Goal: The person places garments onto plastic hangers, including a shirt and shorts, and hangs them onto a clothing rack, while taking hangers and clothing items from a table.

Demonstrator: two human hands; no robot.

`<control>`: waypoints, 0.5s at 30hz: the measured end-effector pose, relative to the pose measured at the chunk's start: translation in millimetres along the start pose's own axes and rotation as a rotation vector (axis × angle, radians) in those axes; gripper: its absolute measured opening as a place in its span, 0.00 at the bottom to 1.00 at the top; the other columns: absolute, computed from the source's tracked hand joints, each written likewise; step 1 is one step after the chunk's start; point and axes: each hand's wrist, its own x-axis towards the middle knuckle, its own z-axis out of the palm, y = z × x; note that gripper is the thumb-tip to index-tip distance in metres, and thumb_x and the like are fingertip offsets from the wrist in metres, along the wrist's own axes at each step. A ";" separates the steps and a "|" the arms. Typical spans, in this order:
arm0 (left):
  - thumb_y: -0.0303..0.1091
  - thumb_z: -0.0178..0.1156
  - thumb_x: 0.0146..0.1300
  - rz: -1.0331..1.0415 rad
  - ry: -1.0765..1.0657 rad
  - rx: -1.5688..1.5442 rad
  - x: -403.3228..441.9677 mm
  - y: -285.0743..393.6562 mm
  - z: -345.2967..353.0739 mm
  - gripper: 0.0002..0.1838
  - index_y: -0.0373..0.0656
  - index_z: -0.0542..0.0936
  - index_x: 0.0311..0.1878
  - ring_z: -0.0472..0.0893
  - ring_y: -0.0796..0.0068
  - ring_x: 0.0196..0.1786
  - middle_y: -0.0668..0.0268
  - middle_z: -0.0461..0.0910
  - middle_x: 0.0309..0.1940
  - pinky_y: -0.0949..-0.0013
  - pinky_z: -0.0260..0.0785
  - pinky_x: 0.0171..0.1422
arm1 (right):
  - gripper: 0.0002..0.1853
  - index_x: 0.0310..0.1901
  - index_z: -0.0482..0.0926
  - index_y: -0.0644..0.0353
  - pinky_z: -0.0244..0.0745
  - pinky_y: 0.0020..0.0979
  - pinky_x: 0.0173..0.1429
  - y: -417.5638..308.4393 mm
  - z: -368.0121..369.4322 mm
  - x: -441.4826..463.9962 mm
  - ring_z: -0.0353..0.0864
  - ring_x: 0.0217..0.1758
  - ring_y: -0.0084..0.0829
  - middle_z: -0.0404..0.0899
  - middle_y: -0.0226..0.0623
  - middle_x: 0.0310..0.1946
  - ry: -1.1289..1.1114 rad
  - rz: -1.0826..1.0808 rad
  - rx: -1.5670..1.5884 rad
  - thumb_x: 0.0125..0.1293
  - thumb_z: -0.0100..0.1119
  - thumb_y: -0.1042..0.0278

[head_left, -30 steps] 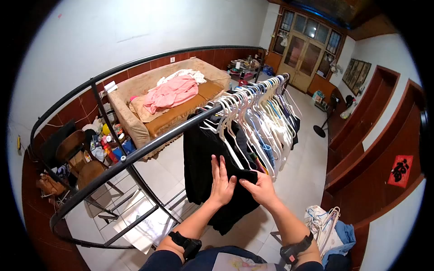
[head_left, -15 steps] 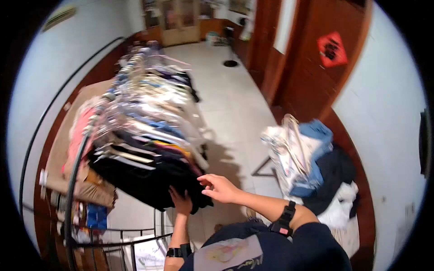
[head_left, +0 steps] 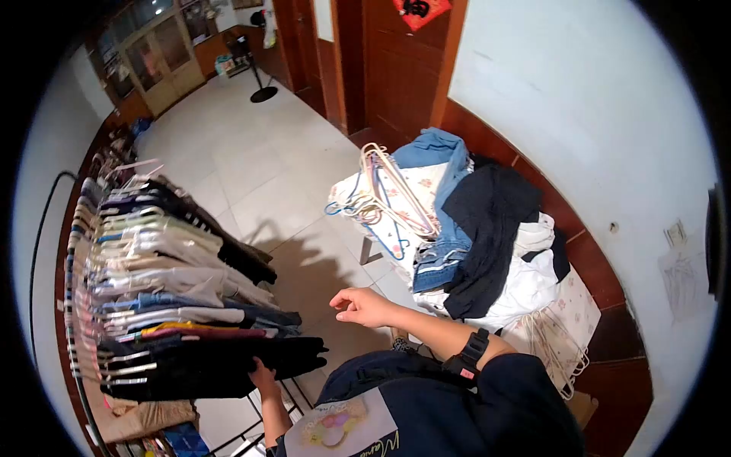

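Observation:
A row of clothes on hangers [head_left: 164,301] hangs from a rack at my left. At its near end is a black garment [head_left: 205,369] on white hangers. My left hand [head_left: 263,375] rests against the lower side of this black garment, fingers apart and partly lost against the dark cloth. My right hand [head_left: 361,308] is in the air over the floor, between the rack and the clothes pile, its fingers loosely bent and nothing in them. Several loose hangers [head_left: 403,199] lie on a floral surface beyond it, beside blue jeans [head_left: 449,228].
Right of the jeans lie a black cloth [head_left: 487,236] and white clothes [head_left: 525,289]. More white hangers [head_left: 552,343] rest near the wall. A standing fan [head_left: 263,94] is on the tiled floor farther back. Dark metal bars [head_left: 285,400] cross below my left hand.
My view has swung right, so the rack now sits farther left and the clothes pile nearer the middle. My left hand stays at the black garment; my right remains raised and empty.

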 end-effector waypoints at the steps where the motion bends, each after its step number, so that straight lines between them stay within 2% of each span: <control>1: 0.56 0.55 0.69 -0.038 -0.094 0.036 3.7 -1.7 6.3 0.32 0.40 0.71 0.65 0.79 0.56 0.56 0.51 0.74 0.62 0.56 0.71 0.58 | 0.19 0.51 0.78 0.63 0.77 0.30 0.42 4.8 -8.4 -2.5 0.83 0.38 0.28 0.82 0.42 0.45 0.021 0.009 0.004 0.61 0.67 0.65; 2: 0.56 0.54 0.70 -0.069 -0.183 0.087 2.6 1.9 28.2 0.30 0.41 0.73 0.64 0.80 0.57 0.55 0.52 0.75 0.61 0.57 0.71 0.56 | 0.19 0.51 0.78 0.63 0.78 0.31 0.43 19.1 -33.9 -8.4 0.83 0.39 0.29 0.81 0.43 0.47 0.079 0.033 0.008 0.61 0.67 0.65; 3: 0.56 0.54 0.70 -0.069 -0.182 0.087 -2.4 3.0 31.5 0.30 0.41 0.73 0.64 0.80 0.57 0.55 0.52 0.75 0.61 0.57 0.71 0.56 | 0.19 0.51 0.78 0.63 0.78 0.31 0.44 22.6 -39.4 -11.3 0.83 0.40 0.30 0.81 0.43 0.48 0.107 0.051 -0.008 0.61 0.67 0.64; 4: 0.56 0.55 0.69 -0.043 -0.377 0.181 -14.9 15.2 49.6 0.30 0.41 0.74 0.62 0.81 0.63 0.50 0.55 0.78 0.56 0.64 0.71 0.47 | 0.19 0.52 0.79 0.63 0.78 0.32 0.46 27.0 -53.5 -17.4 0.84 0.41 0.32 0.80 0.44 0.50 0.136 0.068 -0.035 0.61 0.67 0.64; 5: 0.56 0.57 0.68 -0.012 -0.579 0.292 -28.0 30.3 79.3 0.30 0.40 0.75 0.60 0.83 0.69 0.45 0.58 0.81 0.51 0.72 0.71 0.38 | 0.20 0.53 0.79 0.62 0.78 0.32 0.46 42.5 -79.6 -25.5 0.84 0.41 0.32 0.81 0.45 0.50 0.257 0.131 -0.061 0.61 0.67 0.63; 7: 0.55 0.59 0.67 -0.009 -0.588 0.278 -51.0 45.6 101.0 0.29 0.40 0.77 0.59 0.83 0.72 0.45 0.61 0.83 0.47 0.74 0.71 0.42 | 0.22 0.54 0.79 0.62 0.78 0.34 0.48 54.7 -99.0 -31.4 0.84 0.44 0.35 0.80 0.46 0.50 0.327 0.128 -0.113 0.59 0.68 0.63; 9: 0.50 0.60 0.69 0.091 -0.805 0.353 -82.3 68.6 145.2 0.27 0.38 0.76 0.61 0.81 0.74 0.46 0.61 0.82 0.49 0.74 0.71 0.46 | 0.22 0.52 0.79 0.62 0.77 0.38 0.53 69.0 -134.7 -45.3 0.82 0.47 0.41 0.79 0.47 0.47 0.540 0.198 -0.240 0.57 0.68 0.63; 10: 0.50 0.60 0.69 0.094 -0.814 0.362 -97.5 80.7 164.7 0.27 0.38 0.76 0.61 0.81 0.74 0.46 0.61 0.82 0.49 0.74 0.71 0.46 | 0.23 0.54 0.79 0.60 0.73 0.39 0.59 83.7 -150.8 -52.5 0.77 0.54 0.45 0.77 0.48 0.50 0.637 0.222 -0.327 0.57 0.68 0.63; 11: 0.50 0.59 0.69 0.126 -0.892 0.439 -112.4 92.3 183.7 0.28 0.37 0.74 0.63 0.80 0.71 0.51 0.59 0.80 0.53 0.70 0.70 0.52 | 0.27 0.56 0.76 0.60 0.69 0.42 0.62 94.3 -165.1 -60.4 0.70 0.63 0.47 0.71 0.48 0.57 0.717 0.325 -0.456 0.56 0.70 0.61; 12: 0.50 0.58 0.70 0.158 -0.969 0.514 -122.0 98.0 199.7 0.30 0.36 0.72 0.65 0.79 0.67 0.56 0.58 0.79 0.56 0.66 0.70 0.58 | 0.31 0.59 0.73 0.60 0.68 0.44 0.63 95.0 -177.5 -70.0 0.67 0.65 0.49 0.68 0.48 0.60 0.773 0.425 -0.615 0.55 0.71 0.60; 13: 0.50 0.58 0.70 0.162 -0.976 0.518 -125.9 99.3 212.8 0.30 0.36 0.72 0.65 0.79 0.67 0.56 0.58 0.79 0.56 0.66 0.70 0.58 | 0.35 0.62 0.70 0.60 0.67 0.46 0.64 94.5 -188.4 -78.7 0.63 0.68 0.51 0.65 0.48 0.63 0.823 0.525 -0.775 0.54 0.73 0.59; 15: 0.45 0.58 0.71 0.227 -1.125 0.554 -133.6 100.9 236.8 0.28 0.35 0.71 0.66 0.79 0.69 0.56 0.59 0.79 0.57 0.67 0.69 0.59 | 0.42 0.66 0.64 0.61 0.66 0.49 0.65 118.6 -201.4 -91.3 0.61 0.68 0.54 0.61 0.50 0.66 0.929 0.680 -0.838 0.52 0.74 0.58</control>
